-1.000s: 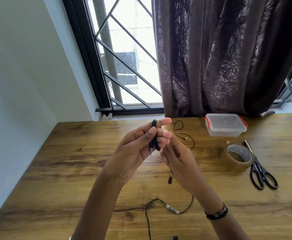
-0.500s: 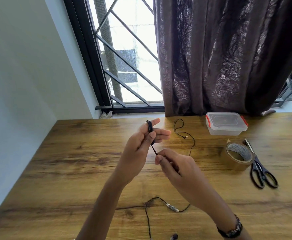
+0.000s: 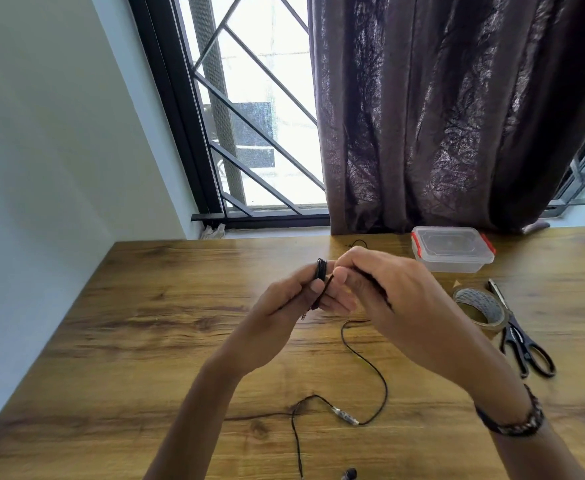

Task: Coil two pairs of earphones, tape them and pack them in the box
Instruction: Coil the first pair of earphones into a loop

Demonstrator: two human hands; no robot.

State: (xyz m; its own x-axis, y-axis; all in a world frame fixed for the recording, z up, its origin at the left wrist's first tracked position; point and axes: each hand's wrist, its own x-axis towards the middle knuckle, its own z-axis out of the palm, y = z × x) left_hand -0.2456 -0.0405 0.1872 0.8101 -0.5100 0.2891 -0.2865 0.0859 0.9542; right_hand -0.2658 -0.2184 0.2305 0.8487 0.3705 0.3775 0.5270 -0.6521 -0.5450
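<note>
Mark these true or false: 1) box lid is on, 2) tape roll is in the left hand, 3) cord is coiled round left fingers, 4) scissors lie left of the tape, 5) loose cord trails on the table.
1) True: the box is lidded.
2) False: the tape lies on the table; the left hand holds cord.
3) True: coil wraps the left fingers.
4) False: the scissors lie right of it.
5) True.

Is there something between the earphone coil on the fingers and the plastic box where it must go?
Nothing stands on the table between the coil and the plastic box; only the right hand is between them. The box's lid is on.
</note>
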